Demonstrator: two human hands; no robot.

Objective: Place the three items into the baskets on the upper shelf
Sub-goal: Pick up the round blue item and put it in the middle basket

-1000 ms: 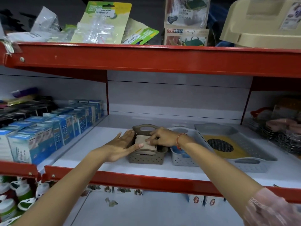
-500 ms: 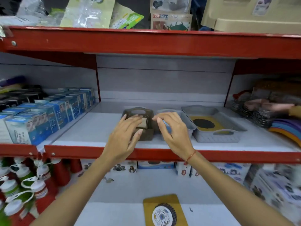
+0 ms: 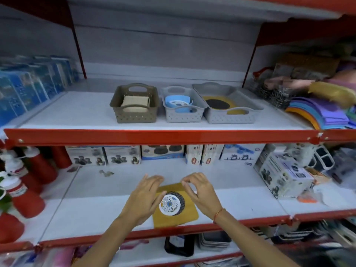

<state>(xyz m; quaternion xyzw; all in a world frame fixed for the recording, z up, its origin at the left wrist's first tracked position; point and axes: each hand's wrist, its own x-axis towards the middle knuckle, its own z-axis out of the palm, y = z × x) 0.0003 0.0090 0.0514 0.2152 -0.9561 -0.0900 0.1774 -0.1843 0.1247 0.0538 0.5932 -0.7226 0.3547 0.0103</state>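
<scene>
On the lower shelf, the left hand [image 3: 142,199] and right hand [image 3: 200,191] hover open, fingers spread, holding nothing, either side of the yellow card-backed round black scrubber [image 3: 172,206]; a one-sided pinch could bend the card and drop it; above, the brown perforated basket [image 3: 134,105], small grey basket [image 3: 183,108] and long grey tray basket [image 3: 231,114] each hold something

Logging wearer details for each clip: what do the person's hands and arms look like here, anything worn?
Both forearms are bare, with no sleeves and no gloves in view. The right hand has a thin red-orange thread bracelet at the wrist. The left hand and its wrist carry nothing. No rings or watch are visible.
</scene>
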